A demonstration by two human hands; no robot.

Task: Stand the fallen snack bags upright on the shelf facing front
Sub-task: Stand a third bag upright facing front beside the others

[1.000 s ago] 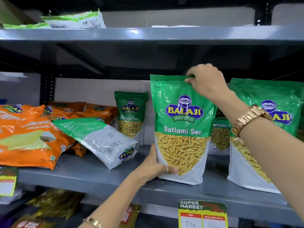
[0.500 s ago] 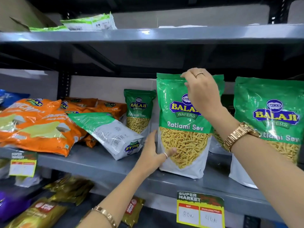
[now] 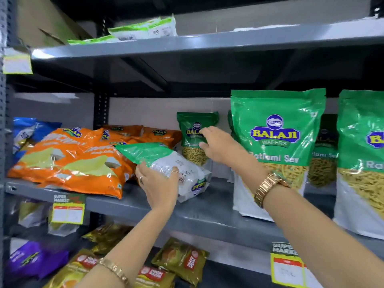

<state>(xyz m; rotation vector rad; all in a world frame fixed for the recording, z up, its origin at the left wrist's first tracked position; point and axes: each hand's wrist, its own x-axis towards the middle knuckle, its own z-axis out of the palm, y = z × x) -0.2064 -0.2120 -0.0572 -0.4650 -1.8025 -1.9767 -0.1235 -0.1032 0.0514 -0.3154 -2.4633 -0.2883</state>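
A fallen green and white snack bag (image 3: 166, 161) lies back side up on the grey middle shelf (image 3: 207, 213), leaning on the orange bags. My left hand (image 3: 160, 186) rests on its near side, fingers wrapped over the white part. My right hand (image 3: 218, 146) hovers open over the bag's far end, in front of a small upright green Ratlami Sev bag (image 3: 196, 136) at the back. A large green Ratlami Sev bag (image 3: 276, 142) stands upright facing front, free of both hands. Another large one (image 3: 361, 163) stands at the right edge.
Several orange snack bags (image 3: 72, 161) lie in a pile on the left of the shelf, blue bags (image 3: 27, 132) behind them. More bags lie flat on the top shelf (image 3: 145, 30). Olive and purple packets fill the shelf below. Price tags (image 3: 67, 208) hang on the shelf edge.
Both hands have let go of the large upright bag and moved left. My left hand now grips the fallen green and white bag. The view has shifted left.
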